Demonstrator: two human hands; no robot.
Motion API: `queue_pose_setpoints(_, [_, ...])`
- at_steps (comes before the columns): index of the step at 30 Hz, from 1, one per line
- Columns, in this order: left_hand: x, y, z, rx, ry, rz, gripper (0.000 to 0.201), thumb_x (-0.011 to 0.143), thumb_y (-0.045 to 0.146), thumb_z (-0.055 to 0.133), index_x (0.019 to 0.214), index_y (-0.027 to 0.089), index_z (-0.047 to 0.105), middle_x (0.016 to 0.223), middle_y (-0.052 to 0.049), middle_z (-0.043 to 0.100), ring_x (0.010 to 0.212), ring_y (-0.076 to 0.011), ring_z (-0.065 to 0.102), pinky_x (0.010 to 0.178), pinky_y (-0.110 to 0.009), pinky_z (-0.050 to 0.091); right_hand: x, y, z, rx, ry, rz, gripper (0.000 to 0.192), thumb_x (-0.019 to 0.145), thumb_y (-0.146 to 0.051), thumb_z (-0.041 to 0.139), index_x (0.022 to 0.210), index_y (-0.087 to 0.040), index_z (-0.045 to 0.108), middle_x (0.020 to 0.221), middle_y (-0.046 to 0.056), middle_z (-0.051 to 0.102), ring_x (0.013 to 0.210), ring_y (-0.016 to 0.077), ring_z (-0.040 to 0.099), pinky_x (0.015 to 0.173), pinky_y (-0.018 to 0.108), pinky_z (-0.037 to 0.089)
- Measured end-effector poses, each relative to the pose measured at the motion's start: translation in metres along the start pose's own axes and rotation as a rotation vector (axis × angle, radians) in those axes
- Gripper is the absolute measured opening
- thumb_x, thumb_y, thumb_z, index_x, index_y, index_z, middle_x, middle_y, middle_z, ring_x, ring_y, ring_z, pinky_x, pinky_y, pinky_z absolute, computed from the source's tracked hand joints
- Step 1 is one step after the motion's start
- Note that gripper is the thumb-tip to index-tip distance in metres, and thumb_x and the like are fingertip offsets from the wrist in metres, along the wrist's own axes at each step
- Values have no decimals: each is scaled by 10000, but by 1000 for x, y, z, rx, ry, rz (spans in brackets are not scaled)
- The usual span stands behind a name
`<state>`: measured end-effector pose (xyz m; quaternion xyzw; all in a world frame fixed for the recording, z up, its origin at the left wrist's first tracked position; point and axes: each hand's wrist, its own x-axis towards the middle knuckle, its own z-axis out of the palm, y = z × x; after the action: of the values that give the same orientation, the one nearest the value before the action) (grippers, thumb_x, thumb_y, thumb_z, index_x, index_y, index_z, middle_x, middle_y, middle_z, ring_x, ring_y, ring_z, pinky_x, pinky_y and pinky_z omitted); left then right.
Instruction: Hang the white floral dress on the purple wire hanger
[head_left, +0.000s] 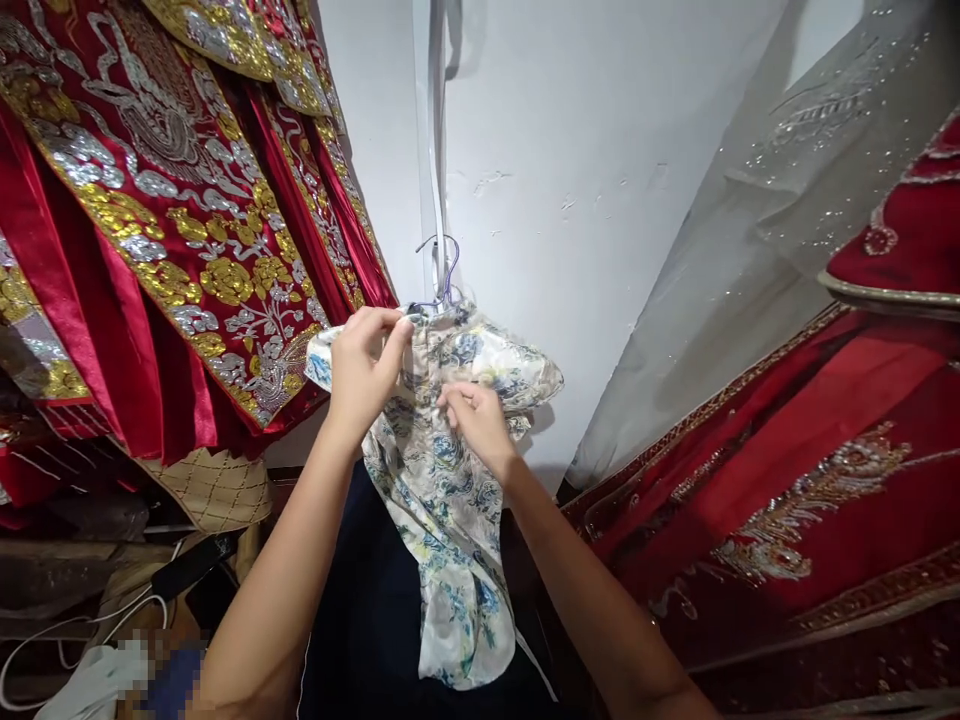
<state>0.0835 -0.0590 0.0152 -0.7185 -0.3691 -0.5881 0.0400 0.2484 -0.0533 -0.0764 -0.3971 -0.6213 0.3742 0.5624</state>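
fingers of both hands, left hand (365,372) and right hand (475,420), pinch the white blue-flowered satin dress (442,480) hanging on a thin purple wire hanger (444,272).

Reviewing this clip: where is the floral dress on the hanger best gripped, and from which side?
Best at the collar, just below the hanger hook, coming from the front. The floral dress hangs from there against the wall, so the top is the supported, firm part, while the lower cloth falls loose. The left hand already pinches the collar; the right hand pinches the chest front.
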Motion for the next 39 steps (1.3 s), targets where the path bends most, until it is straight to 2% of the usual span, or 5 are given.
queue_pose_setpoints(8, [-4, 8, 5, -55, -169, 101, 219, 992, 347, 526, 890, 187, 636, 912, -49, 646, 905, -182, 598, 859, -323, 474, 23, -64, -9, 52, -51, -199, 358, 923, -563, 567, 821, -220, 568, 577, -43, 525, 525, 105, 465, 524, 221, 354])
queue_pose_setpoints(16, [-1, 15, 7, -65, 26, 48, 178, 985, 316, 542, 897, 192, 635, 918, -45, 645, 906, -178, 596, 852, -324, 479, 17, -28, -9, -38, -21, -98, 283, 892, -420, 610, 716, -211, 538, 573, -41, 493, 494, 102, 416, 488, 241, 293])
queue_pose_setpoints(27, [-86, -99, -6, -1101, 666, -1159, 261, 976, 193, 391, 819, 165, 597, 745, -41, 668, 765, -123, 676, 820, -271, 560, -89, -8, -6, 142, 41, 183, 290, 879, -434, 619, 670, -237, 578, 500, -21, 460, 481, 142, 384, 488, 302, 292])
queue_pose_setpoints(33, [-164, -57, 56, -1027, 484, -1205, 110, 825, 250, 664, 870, 149, 661, 839, -47, 720, 824, -139, 699, 811, -242, 536, -106, 18, -23, 156, 207, 172, 353, 850, -460, 651, 604, -245, 519, 547, -17, 414, 519, 156, 372, 520, 317, 319])
queue_pose_setpoints(39, [-142, 9, 57, -908, 12, -816, 289, 884, 467, 610, 925, 184, 654, 1010, -68, 725, 962, -209, 691, 880, -321, 527, -103, 14, -32, 4, 161, 148, 375, 945, -583, 472, 952, -248, 638, 953, 63, 647, 972, 240, 586, 853, 359, 472])
